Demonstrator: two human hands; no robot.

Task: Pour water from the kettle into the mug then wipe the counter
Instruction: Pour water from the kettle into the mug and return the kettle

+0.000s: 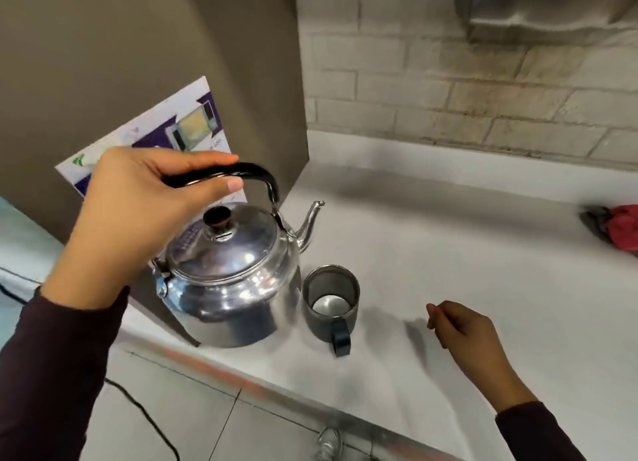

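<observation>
Steel catches the light on the kettle (224,281), which we see upright at the left end of the white counter (466,270), its spout (310,224) pointing away toward the brick wall (448,91). Just beside it to the right stands the grey mug (330,303), upright, with its handle turned toward us and a pale metal bottom showing inside. A brown panel (155,46) rises behind the kettle, with a printed sheet (179,129) stuck on it. Far right on the counter, well apart from the mug, lies a red and dark cloth (614,231). A black cord (145,415) trails over the floor tiles below.

Our left hand (138,212) is wrapped around the kettle's black handle (241,174), fingers over the top and thumb beneath. Our right hand (462,329) hangs over the counter right of the mug, fingers loosely curled, holding nothing; whether it touches the surface we cannot tell.
</observation>
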